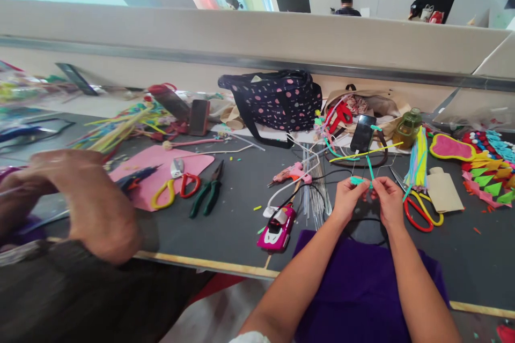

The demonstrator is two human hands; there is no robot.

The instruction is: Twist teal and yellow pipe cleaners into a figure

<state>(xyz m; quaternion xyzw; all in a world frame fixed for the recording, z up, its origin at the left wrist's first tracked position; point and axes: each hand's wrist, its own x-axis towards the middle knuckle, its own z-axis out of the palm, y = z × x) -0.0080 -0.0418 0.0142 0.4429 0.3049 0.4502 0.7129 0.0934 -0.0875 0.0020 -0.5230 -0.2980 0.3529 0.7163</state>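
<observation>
A teal pipe cleaner, light, soft and easily bent, is pinched at its twisted middle between left hand and right hand, both grips closed, above the bench; scissors just right.

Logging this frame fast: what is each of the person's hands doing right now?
Left hand: closed, pinching the teal pipe cleaner.
Right hand: closed, pinching the same teal pipe cleaner.
</observation>
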